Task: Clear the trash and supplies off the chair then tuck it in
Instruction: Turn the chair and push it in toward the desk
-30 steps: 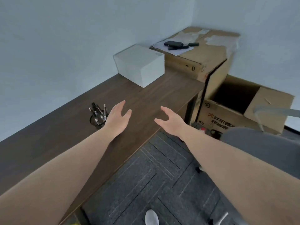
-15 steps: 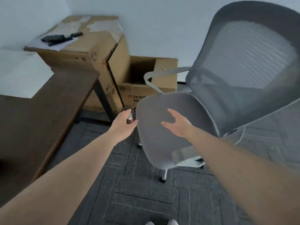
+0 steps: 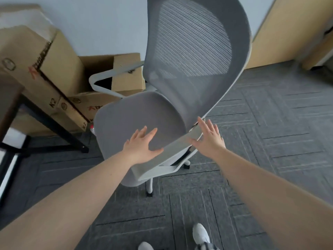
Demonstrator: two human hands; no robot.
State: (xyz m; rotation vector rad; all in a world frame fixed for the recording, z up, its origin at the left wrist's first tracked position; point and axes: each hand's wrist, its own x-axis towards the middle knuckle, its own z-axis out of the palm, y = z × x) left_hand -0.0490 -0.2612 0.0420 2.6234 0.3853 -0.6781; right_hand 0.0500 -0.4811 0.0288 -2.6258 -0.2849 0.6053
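A grey office chair (image 3: pixel 126 121) with a mesh back and white frame stands in front of me, seat bare. My left hand (image 3: pixel 142 147) hovers over the near part of the seat, fingers spread, holding nothing. My right hand (image 3: pixel 209 138) is at the chair's near white armrest (image 3: pixel 173 152), fingers spread; whether it touches the armrest I cannot tell. The dark wooden desk (image 3: pixel 9 98) shows at the left edge, with its black leg (image 3: pixel 52 123) running down to the floor.
Stacked cardboard boxes (image 3: pixel 59 69) stand against the wall behind the chair and beside the desk. A small red-and-white item (image 3: pixel 92 128) sits on the floor by the seat's left edge. Grey carpet tiles cover the floor; my shoes (image 3: pixel 200 235) show at the bottom.
My view has swung right from the desk to the chair. Both hands have moved onto the chair, the left over the seat, the right to the near armrest.
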